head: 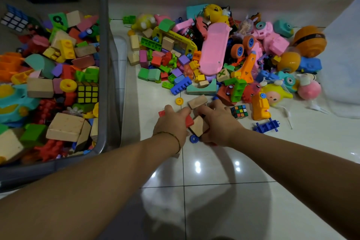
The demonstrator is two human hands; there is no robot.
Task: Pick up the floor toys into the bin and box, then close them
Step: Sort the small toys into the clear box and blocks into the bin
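Since the grey bin (104, 48) stands open and heaped at far left, the left hand (171, 124), just right of it, curls its fingers (182, 112) round a red block (189, 121). The right hand (220, 122), farther right, grips a wooden block (199, 126), probably to gather one load. The toy pile (214, 54) lies on the floor, well right of the bin.

You can read 8 on a green block (57, 19) in the bin (104, 45), X on a wooden cube (222, 75), WATER GAME on a yellow toy (175, 36).
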